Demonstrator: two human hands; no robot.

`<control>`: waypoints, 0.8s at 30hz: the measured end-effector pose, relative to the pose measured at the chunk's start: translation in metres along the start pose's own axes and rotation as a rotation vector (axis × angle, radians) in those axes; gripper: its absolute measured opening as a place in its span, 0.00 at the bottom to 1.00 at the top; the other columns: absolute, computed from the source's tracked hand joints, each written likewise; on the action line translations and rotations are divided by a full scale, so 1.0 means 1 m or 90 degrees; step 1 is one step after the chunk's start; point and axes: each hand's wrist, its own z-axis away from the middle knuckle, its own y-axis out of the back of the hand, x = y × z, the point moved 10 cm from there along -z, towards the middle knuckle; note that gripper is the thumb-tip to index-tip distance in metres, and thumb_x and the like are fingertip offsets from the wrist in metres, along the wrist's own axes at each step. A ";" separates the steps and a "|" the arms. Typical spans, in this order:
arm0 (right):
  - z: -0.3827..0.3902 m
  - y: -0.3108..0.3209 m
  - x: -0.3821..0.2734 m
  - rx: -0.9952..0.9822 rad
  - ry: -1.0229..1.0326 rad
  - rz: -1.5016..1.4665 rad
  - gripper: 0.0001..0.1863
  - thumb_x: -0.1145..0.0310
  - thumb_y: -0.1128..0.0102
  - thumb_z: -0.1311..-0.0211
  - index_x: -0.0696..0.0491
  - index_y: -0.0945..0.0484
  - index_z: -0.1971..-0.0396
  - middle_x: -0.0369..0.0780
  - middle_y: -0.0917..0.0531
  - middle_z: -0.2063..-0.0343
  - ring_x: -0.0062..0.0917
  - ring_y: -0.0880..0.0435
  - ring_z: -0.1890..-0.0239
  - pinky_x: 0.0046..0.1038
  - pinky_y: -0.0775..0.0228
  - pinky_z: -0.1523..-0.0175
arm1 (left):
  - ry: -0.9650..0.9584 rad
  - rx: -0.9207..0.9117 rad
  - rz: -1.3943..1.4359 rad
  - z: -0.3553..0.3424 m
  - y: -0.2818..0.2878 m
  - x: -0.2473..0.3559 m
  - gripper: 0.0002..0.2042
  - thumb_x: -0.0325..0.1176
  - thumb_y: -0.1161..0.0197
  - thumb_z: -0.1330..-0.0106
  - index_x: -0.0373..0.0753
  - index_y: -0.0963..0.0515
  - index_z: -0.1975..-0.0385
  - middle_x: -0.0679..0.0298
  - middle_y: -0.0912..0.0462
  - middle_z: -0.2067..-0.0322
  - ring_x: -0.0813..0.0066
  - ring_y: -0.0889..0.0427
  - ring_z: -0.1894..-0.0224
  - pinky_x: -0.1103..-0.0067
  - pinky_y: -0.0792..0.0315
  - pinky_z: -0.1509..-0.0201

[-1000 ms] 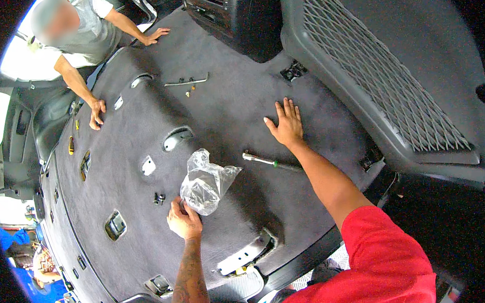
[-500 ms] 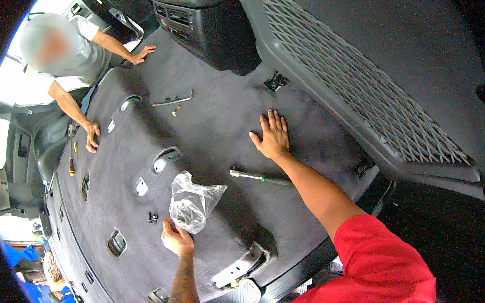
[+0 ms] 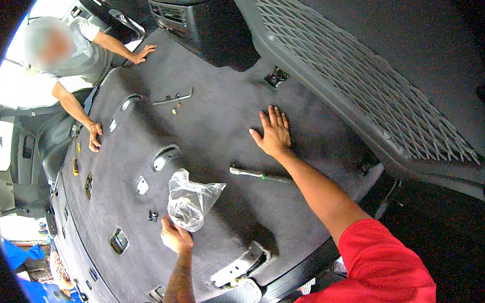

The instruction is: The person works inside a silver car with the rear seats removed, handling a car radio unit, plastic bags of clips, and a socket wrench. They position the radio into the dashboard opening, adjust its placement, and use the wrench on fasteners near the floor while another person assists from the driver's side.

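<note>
Grey carpet (image 3: 207, 115) is spreading across a vehicle floor. Left hand (image 3: 175, 237) is pinching a clear bag (image 3: 190, 201), grip clamped on its lower edge. Right hand (image 3: 274, 133) is pressing flat, fingers apart, above a screwdriver (image 3: 260, 176).

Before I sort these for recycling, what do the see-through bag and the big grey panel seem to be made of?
The crinkled clear bag, pinched in the left hand, looks like thin glossy plastic film, given its creases and glare. The large grey panel looks fabric-covered, felt-like and matte, with no shine.
</note>
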 end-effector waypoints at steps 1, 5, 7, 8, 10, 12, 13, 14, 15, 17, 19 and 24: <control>-0.003 0.010 -0.004 0.041 0.010 0.018 0.33 0.44 0.44 0.40 0.54 0.28 0.43 0.51 0.35 0.37 0.43 0.38 0.34 0.43 0.50 0.31 | -0.029 0.022 -0.013 0.002 0.004 0.005 0.14 0.42 0.46 0.37 0.40 0.26 0.60 0.54 0.23 0.75 0.50 0.24 0.69 0.61 0.32 0.61; -0.051 0.046 -0.013 0.040 -0.141 -0.182 0.20 0.48 0.35 0.44 0.52 0.17 0.68 0.43 0.17 0.61 0.37 0.17 0.57 0.37 0.27 0.54 | 0.019 -0.010 -0.057 0.004 -0.001 -0.004 0.13 0.34 0.46 0.42 0.40 0.26 0.58 0.55 0.22 0.73 0.52 0.24 0.66 0.62 0.32 0.58; -0.108 0.109 -0.088 0.222 0.099 -0.256 0.27 0.53 0.32 0.44 0.52 0.34 0.91 0.41 0.28 0.88 0.38 0.27 0.86 0.37 0.40 0.80 | -0.002 -0.002 -0.048 0.004 0.001 -0.003 0.13 0.35 0.45 0.42 0.39 0.26 0.59 0.55 0.22 0.73 0.53 0.24 0.66 0.62 0.33 0.58; -0.129 0.150 -0.138 0.363 0.302 -0.357 0.28 0.54 0.34 0.43 0.52 0.38 0.92 0.43 0.33 0.89 0.40 0.31 0.87 0.38 0.41 0.80 | 0.009 -0.017 -0.044 0.004 0.000 -0.005 0.13 0.36 0.45 0.41 0.39 0.25 0.59 0.55 0.22 0.73 0.53 0.23 0.66 0.63 0.33 0.58; -0.168 0.182 -0.223 0.325 0.522 -0.336 0.28 0.53 0.35 0.42 0.52 0.36 0.93 0.42 0.32 0.89 0.40 0.29 0.86 0.38 0.40 0.80 | 0.019 -0.035 -0.048 0.004 -0.002 -0.007 0.12 0.36 0.46 0.39 0.39 0.25 0.59 0.55 0.21 0.72 0.52 0.23 0.67 0.63 0.33 0.58; -0.187 0.209 -0.282 0.289 0.692 -0.344 0.26 0.50 0.39 0.41 0.51 0.29 0.91 0.41 0.25 0.87 0.39 0.23 0.83 0.39 0.36 0.79 | 0.014 -0.033 -0.060 0.003 -0.002 -0.006 0.11 0.36 0.46 0.38 0.39 0.25 0.59 0.55 0.21 0.72 0.52 0.23 0.67 0.63 0.33 0.58; -0.195 0.212 -0.301 0.263 0.727 -0.303 0.25 0.48 0.42 0.40 0.51 0.25 0.89 0.42 0.22 0.85 0.40 0.22 0.82 0.40 0.32 0.76 | 0.014 -0.037 -0.063 0.003 -0.002 -0.005 0.11 0.36 0.46 0.37 0.39 0.25 0.59 0.55 0.20 0.72 0.52 0.23 0.67 0.63 0.33 0.58; -0.217 0.206 -0.297 0.161 0.678 -0.251 0.25 0.48 0.43 0.40 0.51 0.24 0.88 0.43 0.21 0.84 0.41 0.21 0.81 0.40 0.30 0.74 | 0.014 -0.037 -0.063 0.002 -0.003 -0.004 0.11 0.36 0.47 0.37 0.39 0.25 0.60 0.54 0.20 0.72 0.52 0.22 0.66 0.63 0.33 0.57; -0.235 0.193 -0.289 0.062 0.624 -0.195 0.25 0.48 0.45 0.39 0.52 0.23 0.87 0.44 0.20 0.83 0.42 0.20 0.80 0.41 0.28 0.72 | 0.014 -0.045 -0.063 0.001 -0.004 -0.004 0.11 0.36 0.47 0.37 0.39 0.25 0.60 0.54 0.20 0.72 0.52 0.22 0.66 0.63 0.33 0.57; -0.250 0.178 -0.268 0.027 0.581 -0.020 0.22 0.52 0.47 0.40 0.52 0.22 0.85 0.46 0.20 0.83 0.44 0.19 0.77 0.43 0.26 0.67 | 0.003 -0.022 -0.068 0.001 0.001 -0.002 0.10 0.36 0.46 0.36 0.39 0.25 0.60 0.54 0.20 0.72 0.52 0.22 0.67 0.63 0.33 0.58; -0.254 0.172 -0.265 0.052 0.597 -0.053 0.22 0.52 0.46 0.41 0.53 0.22 0.86 0.46 0.20 0.83 0.44 0.19 0.76 0.43 0.26 0.65 | -0.004 -0.023 -0.063 0.002 0.001 0.001 0.10 0.36 0.46 0.36 0.39 0.25 0.61 0.54 0.20 0.72 0.52 0.22 0.67 0.63 0.33 0.58; -0.261 0.162 -0.260 0.047 0.575 -0.022 0.22 0.50 0.45 0.43 0.53 0.23 0.86 0.46 0.19 0.82 0.44 0.18 0.75 0.43 0.26 0.65 | -0.009 -0.006 -0.044 0.002 0.005 0.003 0.08 0.35 0.46 0.36 0.40 0.25 0.63 0.57 0.20 0.74 0.55 0.22 0.67 0.65 0.33 0.60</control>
